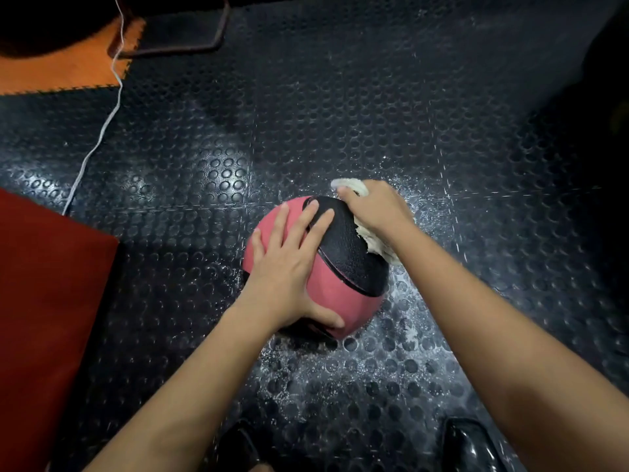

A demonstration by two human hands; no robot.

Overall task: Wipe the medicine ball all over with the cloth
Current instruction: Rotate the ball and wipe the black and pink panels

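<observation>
A pink and black medicine ball (343, 257) sits on the studded black rubber floor in the middle of the view. My left hand (289, 267) lies flat on its pink left side, fingers spread and straight, thumb round the near side. My right hand (374, 207) grips a bunched cream cloth (377, 245) and presses it against the ball's far right side, on the black panel. Part of the cloth sticks out above the hand and part below it. The ball's underside and far side are hidden.
A red mat (47, 321) lies at the left. An orange floor tile (68, 68) and a dark frame (190, 28) lie at the back left, with a white cord (102, 131) running across the floor. White specks dust the floor around the ball. My two black shoes (469, 444) show at the bottom.
</observation>
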